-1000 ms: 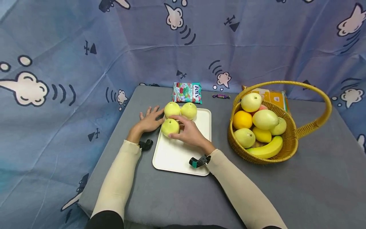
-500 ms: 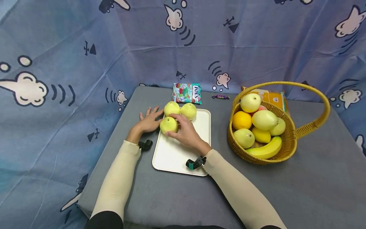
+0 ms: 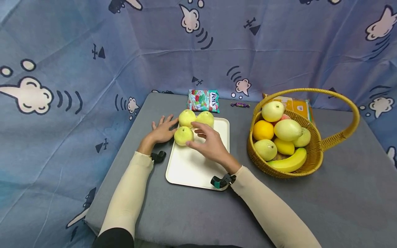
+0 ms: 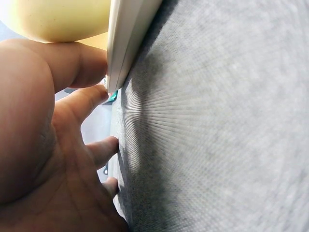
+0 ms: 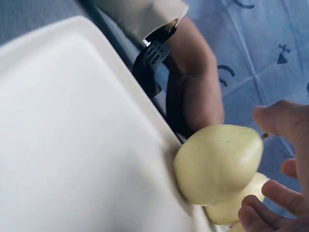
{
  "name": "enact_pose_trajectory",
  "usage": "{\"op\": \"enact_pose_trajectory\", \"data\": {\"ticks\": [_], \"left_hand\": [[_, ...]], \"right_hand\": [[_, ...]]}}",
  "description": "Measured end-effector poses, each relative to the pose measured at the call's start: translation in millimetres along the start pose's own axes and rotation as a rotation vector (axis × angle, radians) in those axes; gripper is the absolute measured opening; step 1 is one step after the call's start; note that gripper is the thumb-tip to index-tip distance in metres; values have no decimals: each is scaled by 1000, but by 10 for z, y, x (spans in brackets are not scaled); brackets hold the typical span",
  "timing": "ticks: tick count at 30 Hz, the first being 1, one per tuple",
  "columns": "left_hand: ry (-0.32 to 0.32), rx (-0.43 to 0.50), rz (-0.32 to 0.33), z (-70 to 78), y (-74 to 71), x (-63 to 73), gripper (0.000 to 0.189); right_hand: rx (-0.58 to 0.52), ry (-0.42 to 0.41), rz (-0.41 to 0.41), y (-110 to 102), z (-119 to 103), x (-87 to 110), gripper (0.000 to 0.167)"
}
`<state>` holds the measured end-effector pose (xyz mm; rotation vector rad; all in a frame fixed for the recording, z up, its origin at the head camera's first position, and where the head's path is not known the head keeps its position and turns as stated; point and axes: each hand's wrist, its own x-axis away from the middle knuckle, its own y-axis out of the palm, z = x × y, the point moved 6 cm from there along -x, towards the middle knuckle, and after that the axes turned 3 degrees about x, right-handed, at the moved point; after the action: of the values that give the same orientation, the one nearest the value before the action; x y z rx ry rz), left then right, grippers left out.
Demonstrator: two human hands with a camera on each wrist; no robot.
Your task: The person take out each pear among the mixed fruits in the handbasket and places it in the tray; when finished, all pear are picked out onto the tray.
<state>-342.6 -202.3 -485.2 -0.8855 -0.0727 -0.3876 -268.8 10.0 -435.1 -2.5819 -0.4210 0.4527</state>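
Three yellow-green pears stand at the far left of the white tray: a front pear, a back-left pear and a back-right pear. My right hand hovers over the tray just right of the front pear, thumb and fingers spread apart, holding nothing. In the right wrist view a gap shows between those fingers and the front pear, whose stem points toward the thumb. My left hand lies beside the tray's left edge, its fingers spread. In the left wrist view its thumb and index finger are at the tray's side.
To the right stands a yellow wicker basket with a tall handle, holding several fruits, among them a banana and an orange. Behind the tray lie a candy bag and a small purple-wrapped sweet. An orange packet lies behind the basket.
My right hand first shifted the front pear slightly left and back, then let go of it and drew back to the right, fingers opening. The left hand has stayed in place.
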Motion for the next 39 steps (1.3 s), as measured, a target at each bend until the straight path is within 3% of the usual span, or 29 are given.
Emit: {"op": "enact_pose_trajectory", "data": {"ticks": [7,14,20,27,34,39], "left_hand": [[1,1,-10,-23,15,-11,65],[11,14,-7,-27,9,-19,65],[5,14,-16,-28,9,-19,65],[-5,-3,-20,-18,7,-8,65],[-8,-10,-14,-45,13,-18,65],[-7,-9,-19,-47,20,-34,66]], "right_hand": [[-79,-22,-120,-303,-157,285,65],[-32,-50,-175,-755,-277,657,63],[67,-53,-127,-1248,-219,995,60],[34,-64,-59,-1775,-77,1330,63],[136,35,23,-2172,147,1577,60],[181,110,37,-2296,302,1635,59]]}}
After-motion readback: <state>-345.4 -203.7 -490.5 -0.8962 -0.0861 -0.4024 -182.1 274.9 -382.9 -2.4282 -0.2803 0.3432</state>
